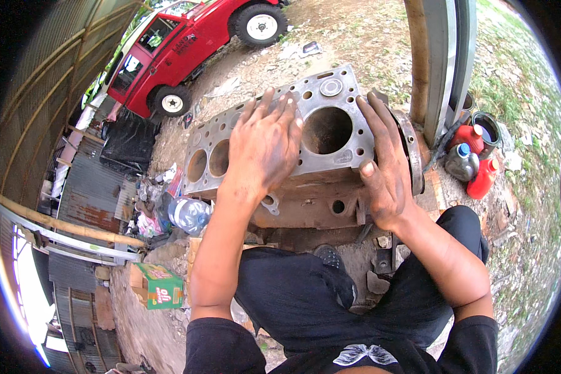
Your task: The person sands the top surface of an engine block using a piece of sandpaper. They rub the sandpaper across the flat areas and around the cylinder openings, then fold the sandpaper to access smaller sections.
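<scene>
- Head view: a grey, rust-stained cast-metal engine block (318,187) sits on bare ground directly in front of the seated person, its flat top deck facing up and tilted slightly toward the camera.
- The deck carries a row of large round cylinder bores (326,129) and many smaller bolt and coolant holes. The bores that show are open, and no cylinder head covers the deck.
- The left hand (265,146) lies palm-down on the middle of the deck, fingers extended and close together, covering part of the bore row. It grips nothing.
- The right hand (383,165) rests over the near right edge of the block, fingers extended along the deck and thumb on the front face. It presses flat rather than clasping.
- No tool is visible in or beside either hand.
- Progress judgement: the block appears stripped at the top; rust on the front face and grime on the deck suggest cleaning or inspection is not finished. Whether pistons remain inside cannot be told.
- Surroundings: two red plastic bottles (483,177) and a dark jug stand right of the block; a clear plastic water bottle (189,214) lies left; a green cardboard box (159,287) sits lower left; a red vehicle (193,43) is parked beyond.
</scene>
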The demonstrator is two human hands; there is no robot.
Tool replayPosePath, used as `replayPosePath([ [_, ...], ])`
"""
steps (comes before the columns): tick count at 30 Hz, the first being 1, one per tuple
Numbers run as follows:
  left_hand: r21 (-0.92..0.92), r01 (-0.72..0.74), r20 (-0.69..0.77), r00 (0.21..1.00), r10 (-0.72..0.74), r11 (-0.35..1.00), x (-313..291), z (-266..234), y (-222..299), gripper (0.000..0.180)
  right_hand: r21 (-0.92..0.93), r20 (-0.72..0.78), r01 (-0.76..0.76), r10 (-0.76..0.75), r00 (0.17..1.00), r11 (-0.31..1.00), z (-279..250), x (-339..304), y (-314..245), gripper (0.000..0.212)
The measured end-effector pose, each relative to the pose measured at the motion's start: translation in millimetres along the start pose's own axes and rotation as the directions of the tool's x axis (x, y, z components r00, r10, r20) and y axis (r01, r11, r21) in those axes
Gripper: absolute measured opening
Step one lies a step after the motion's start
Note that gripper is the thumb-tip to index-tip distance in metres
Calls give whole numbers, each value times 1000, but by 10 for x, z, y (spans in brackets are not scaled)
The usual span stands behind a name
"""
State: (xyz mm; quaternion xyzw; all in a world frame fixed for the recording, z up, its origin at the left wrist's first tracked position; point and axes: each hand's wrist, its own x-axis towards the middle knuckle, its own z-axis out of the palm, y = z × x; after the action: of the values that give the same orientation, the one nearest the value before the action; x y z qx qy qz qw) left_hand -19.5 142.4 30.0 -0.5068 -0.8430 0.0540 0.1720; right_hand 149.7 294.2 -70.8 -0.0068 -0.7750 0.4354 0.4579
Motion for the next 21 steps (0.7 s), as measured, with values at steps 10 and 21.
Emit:
replayPosePath([
  [10,-105,-61,-57,997,56,993,129,12,-96,49,-17,18,9,-9,1000,1000,-1,16,-20,86],
  [21,-33,-28,-30,999,27,999,228,15,-158,50,-6,-2,-4,4,1000,1000,42,-14,-22,82],
])
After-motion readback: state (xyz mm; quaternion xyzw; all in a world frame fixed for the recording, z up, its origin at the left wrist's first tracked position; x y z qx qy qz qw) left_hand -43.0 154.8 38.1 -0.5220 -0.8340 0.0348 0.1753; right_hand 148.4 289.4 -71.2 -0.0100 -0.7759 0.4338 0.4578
